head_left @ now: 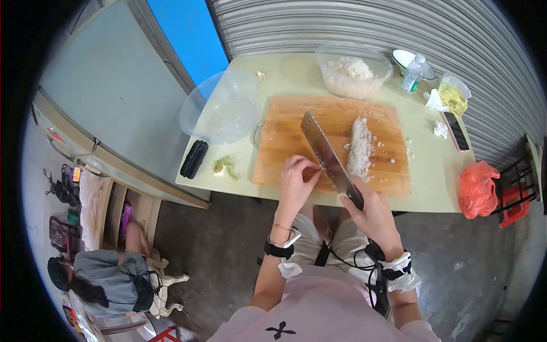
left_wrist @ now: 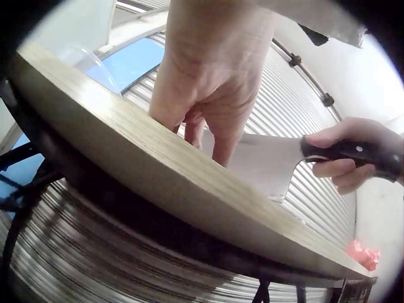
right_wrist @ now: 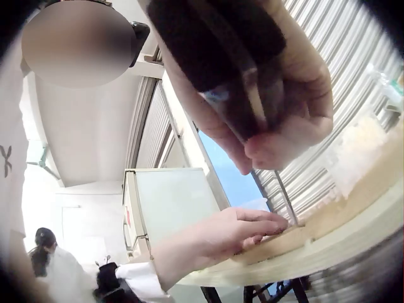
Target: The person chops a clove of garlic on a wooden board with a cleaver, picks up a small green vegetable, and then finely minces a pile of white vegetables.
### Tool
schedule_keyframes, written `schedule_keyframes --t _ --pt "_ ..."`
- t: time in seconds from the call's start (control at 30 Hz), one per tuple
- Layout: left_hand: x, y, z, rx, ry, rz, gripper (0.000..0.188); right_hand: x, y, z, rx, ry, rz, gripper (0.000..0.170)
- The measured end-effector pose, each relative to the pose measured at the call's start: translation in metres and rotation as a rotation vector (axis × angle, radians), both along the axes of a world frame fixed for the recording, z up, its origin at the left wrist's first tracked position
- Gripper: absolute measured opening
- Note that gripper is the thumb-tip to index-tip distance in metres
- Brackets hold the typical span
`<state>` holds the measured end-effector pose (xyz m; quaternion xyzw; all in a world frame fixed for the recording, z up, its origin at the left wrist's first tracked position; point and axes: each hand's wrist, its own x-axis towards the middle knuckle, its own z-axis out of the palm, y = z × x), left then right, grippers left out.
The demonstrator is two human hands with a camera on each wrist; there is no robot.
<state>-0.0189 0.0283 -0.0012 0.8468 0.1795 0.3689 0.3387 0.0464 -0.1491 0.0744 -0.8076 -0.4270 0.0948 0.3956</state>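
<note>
A cleaver [head_left: 327, 154] stands on edge, slanting across the wooden board [head_left: 279, 137]. My right hand [head_left: 373, 214] grips its black handle; in the left wrist view the right fingers curl round it. My left hand [head_left: 299, 179] is at the blade's left face, fingertips low by the board's near part; whether they pinch anything is hidden. In the right wrist view the left hand [right_wrist: 221, 237] reaches the blade [right_wrist: 287, 199] with fairly straight fingers. Right of the blade lies a long heap of chopped white food [head_left: 359, 149], with crumbs around it.
Behind the board is a clear tub [head_left: 373, 90] of white food; at left stand another clear tub [head_left: 228, 128], a black case [head_left: 194, 159] and a green vegetable scrap [head_left: 226, 167]. A bottle [head_left: 411, 77], phone [head_left: 456, 131] and red bag [head_left: 478, 191] are at right. A person sits at lower left.
</note>
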Motion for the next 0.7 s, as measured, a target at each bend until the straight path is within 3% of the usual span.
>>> schedule_keyframes --t 0.23,0.6,0.7 --pt "0.001 -0.005 -0.001 0.033 -0.042 0.052 0.011 0.0 0.018 0.009 -0.219 -0.078 0.032 0.032" --pt "-0.001 -0.007 -0.005 -0.016 -0.089 0.074 0.011 0.004 0.027 -0.019 -0.038 -0.203 0.008 0.026" --pt "0.0 -0.007 -0.006 -0.067 -0.083 0.067 0.012 0.001 0.022 -0.022 -0.042 -0.098 -0.017 0.027"
